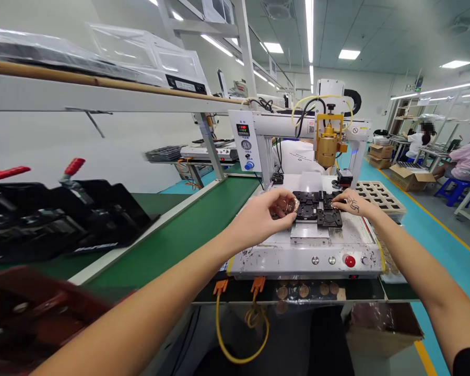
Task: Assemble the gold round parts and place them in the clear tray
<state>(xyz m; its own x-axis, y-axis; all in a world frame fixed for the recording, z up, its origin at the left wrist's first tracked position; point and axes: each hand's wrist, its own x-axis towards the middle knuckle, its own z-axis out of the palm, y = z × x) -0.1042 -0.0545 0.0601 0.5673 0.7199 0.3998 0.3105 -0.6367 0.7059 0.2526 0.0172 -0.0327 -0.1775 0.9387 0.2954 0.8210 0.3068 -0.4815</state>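
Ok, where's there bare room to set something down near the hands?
Mainly the green belt, between the white rail and the gantry machine. A smaller bare patch lies on the machine's base, right of the black fixtures. Crowded: the fixtures, with left hand and right hand there, and beyond the rail, around the red-handled clamps.

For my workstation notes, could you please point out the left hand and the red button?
Left hand (261,213): head view, on its thumb side.
Red button (350,261): head view, on its round cap.
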